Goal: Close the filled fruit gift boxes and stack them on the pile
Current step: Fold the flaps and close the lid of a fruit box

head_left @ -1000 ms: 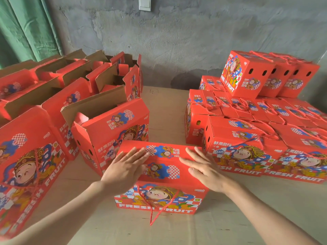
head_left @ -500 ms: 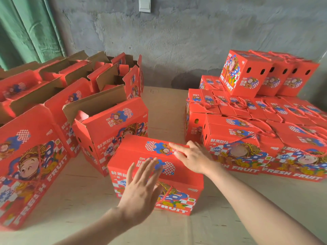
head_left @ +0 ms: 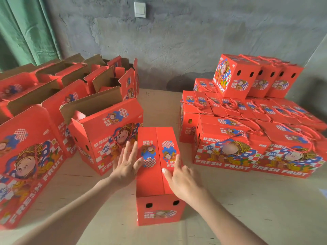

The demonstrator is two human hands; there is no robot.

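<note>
A closed box (head_left: 155, 156) stands on the surface (head_left: 247, 200) at near centre, one end toward the viewer. The left hand (head_left: 126, 167) lies against its left side, and the right hand (head_left: 184, 181) rests on its top right edge. Left of it, open boxes (head_left: 106, 138) run back toward the wall (head_left: 194, 41). To the right lies the pile (head_left: 247, 138), with 3 boxes (head_left: 235, 76) on top at the back. A curtain (head_left: 26, 32) hangs at far left.

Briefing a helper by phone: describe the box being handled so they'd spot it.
On the wooden table, between open-flapped boxes at left and the pile of closed boxes at right, one closed gift box stands alone. The left hand and right hand touch it; its two-holed short end faces the camera.
</note>
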